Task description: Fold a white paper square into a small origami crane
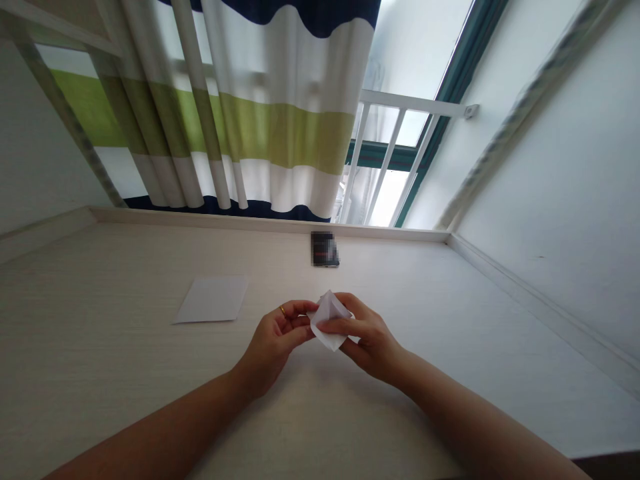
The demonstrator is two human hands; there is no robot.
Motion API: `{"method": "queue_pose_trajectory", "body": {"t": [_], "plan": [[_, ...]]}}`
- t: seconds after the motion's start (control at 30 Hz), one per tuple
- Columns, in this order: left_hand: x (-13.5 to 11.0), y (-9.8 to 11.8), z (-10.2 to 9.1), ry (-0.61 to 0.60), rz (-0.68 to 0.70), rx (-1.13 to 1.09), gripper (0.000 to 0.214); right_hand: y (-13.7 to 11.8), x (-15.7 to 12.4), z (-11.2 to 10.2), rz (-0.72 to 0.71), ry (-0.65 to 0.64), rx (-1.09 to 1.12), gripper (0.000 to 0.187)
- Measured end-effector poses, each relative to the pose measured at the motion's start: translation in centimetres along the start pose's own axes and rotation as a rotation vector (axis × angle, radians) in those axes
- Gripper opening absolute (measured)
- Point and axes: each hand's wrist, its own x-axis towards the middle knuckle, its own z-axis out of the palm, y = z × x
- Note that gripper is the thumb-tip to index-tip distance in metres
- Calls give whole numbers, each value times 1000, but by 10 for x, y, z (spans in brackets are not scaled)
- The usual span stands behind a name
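Note:
A small folded piece of white paper [330, 313] is held up between my two hands, above the pale tabletop. My left hand [280, 337], with a gold ring on one finger, pinches the paper's left edge between thumb and fingers. From the right, my right hand [370, 333] grips the same paper, its thumb lying across the front and other fingers behind. The paper has pointed corners at top and bottom and creased layers. Part of its back is hidden by my fingers.
A flat white sheet of paper [213, 300] lies on the tabletop [100, 373] to the left. Near the back edge is a dark, pixelated rectangular item [325, 249]. Behind stand a striped curtain [290, 133], a white railing [415, 103] and a window; a wall [565, 200] bounds the right.

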Motion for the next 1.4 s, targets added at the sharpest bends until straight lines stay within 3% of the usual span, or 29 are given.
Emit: {"method": "queue_pose_trajectory", "body": {"t": [0.27,0.5,0.83,1.1,1.4], "plan": [[-1,2,5,1,37,51,28,2,2,2,8,23,106,21],[0,7,6,3,-28,-33,28,2,2,3,12,35,144,10],[-2,7,3,-45,-59,-126,28,2,1,1,9,35,151,8],[2,2,1,-30,-85,-160,22,-1,1,-1,-6,-31,202,9],[-1,-1,2,-78,27,-26,33,5,-2,0,47,-150,265,20]]}}
